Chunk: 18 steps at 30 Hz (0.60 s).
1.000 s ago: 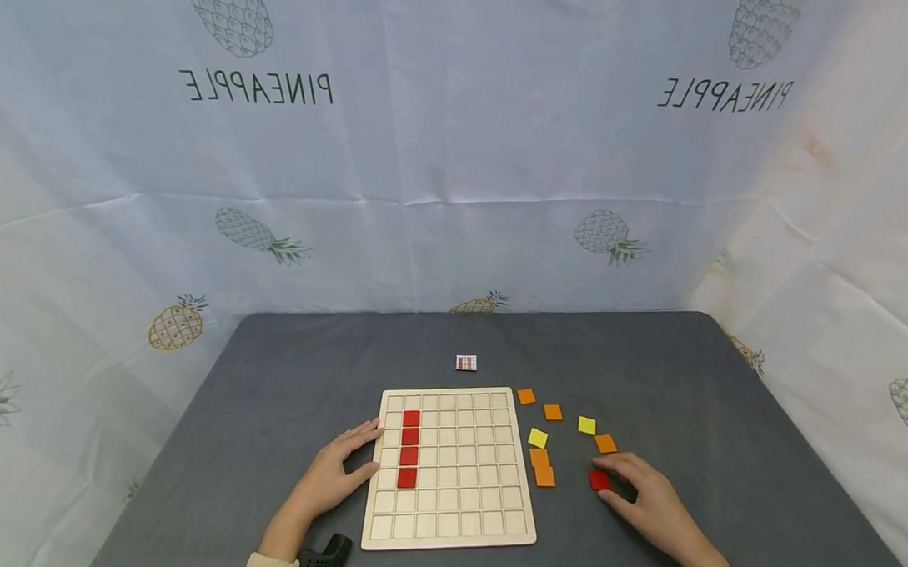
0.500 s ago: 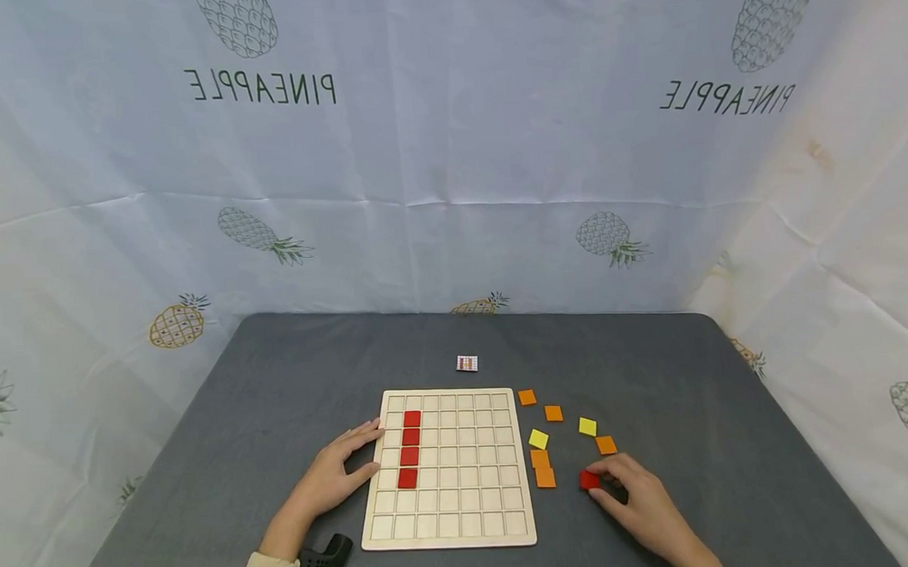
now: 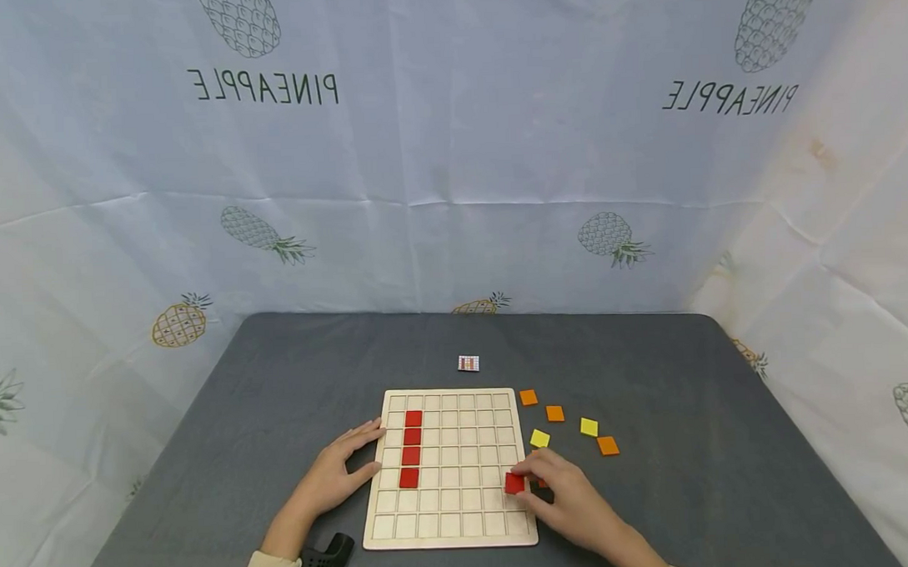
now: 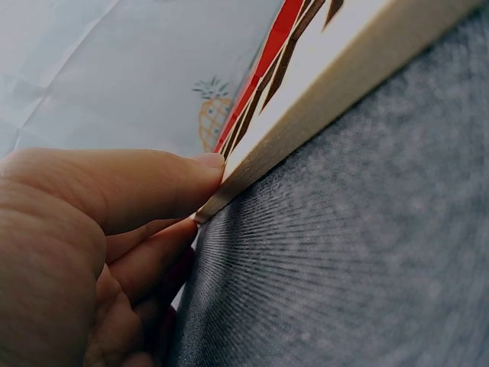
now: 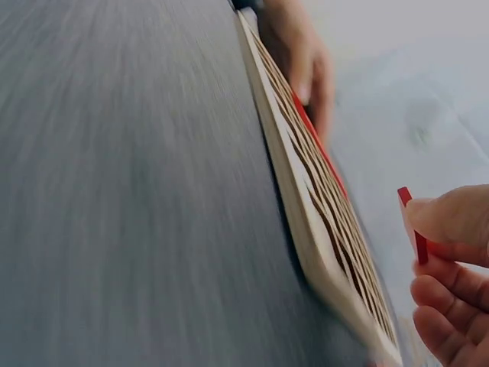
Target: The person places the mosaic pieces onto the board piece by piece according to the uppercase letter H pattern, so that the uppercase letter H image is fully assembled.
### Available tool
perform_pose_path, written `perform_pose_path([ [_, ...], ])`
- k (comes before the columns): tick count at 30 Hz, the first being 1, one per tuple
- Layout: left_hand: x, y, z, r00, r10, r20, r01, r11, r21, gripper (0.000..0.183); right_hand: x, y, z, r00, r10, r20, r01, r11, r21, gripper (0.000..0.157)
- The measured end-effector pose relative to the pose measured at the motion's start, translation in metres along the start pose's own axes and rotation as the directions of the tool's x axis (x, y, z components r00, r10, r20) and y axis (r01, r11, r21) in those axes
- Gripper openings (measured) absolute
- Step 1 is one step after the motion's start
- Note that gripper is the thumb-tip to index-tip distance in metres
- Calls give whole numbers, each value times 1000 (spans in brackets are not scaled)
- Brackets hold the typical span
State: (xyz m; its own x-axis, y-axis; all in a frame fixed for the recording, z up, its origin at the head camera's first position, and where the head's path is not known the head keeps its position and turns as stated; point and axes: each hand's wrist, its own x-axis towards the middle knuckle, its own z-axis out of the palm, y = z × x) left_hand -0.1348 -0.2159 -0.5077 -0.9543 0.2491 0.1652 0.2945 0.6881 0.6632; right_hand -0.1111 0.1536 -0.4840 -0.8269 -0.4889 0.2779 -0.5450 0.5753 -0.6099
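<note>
A wooden grid board [image 3: 462, 521] lies on the dark table, with a column of red tiles [image 3: 411, 456] near its left side. My left hand [image 3: 333, 475] rests against the board's left edge, thumb and fingertips touching the rim; the left wrist view shows the thumb [image 4: 168, 180] right at the wooden edge. Between thumb and fingers, my right hand [image 3: 570, 496] pinches a red square tile [image 3: 514, 483] over the board's right edge. In the right wrist view this thin tile [image 5: 413, 225] is held on edge, raised above the board.
Right of the board lie loose orange tiles [image 3: 554, 413] and yellow tiles [image 3: 589, 427], some partly hidden behind my right hand. A small patterned card [image 3: 468, 363] lies beyond the board. A black band [image 3: 327, 559] is on the left wrist. A pineapple-print cloth [image 3: 449, 150] hangs behind the table.
My right hand has picked up the red tile from the table on the right and carried it left to the board's right edge. The left hand has stayed in place.
</note>
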Motion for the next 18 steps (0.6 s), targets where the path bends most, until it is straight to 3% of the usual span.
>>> perform_pose_path([
  [6,0,0,0,1000,-7,5,7,1000,-7,51,20,-21,30,991,-129,48,129,992,-1,18],
  [11,0,0,-1,1000,-1,8,1,1000,-13,51,35,-37,50,980,-165,112,168,985,-22,17],
  [18,0,0,-1,1000,12,1,-12,1000,-11,50,52,-55,73,964,-227,137,237,969,-66,18],
])
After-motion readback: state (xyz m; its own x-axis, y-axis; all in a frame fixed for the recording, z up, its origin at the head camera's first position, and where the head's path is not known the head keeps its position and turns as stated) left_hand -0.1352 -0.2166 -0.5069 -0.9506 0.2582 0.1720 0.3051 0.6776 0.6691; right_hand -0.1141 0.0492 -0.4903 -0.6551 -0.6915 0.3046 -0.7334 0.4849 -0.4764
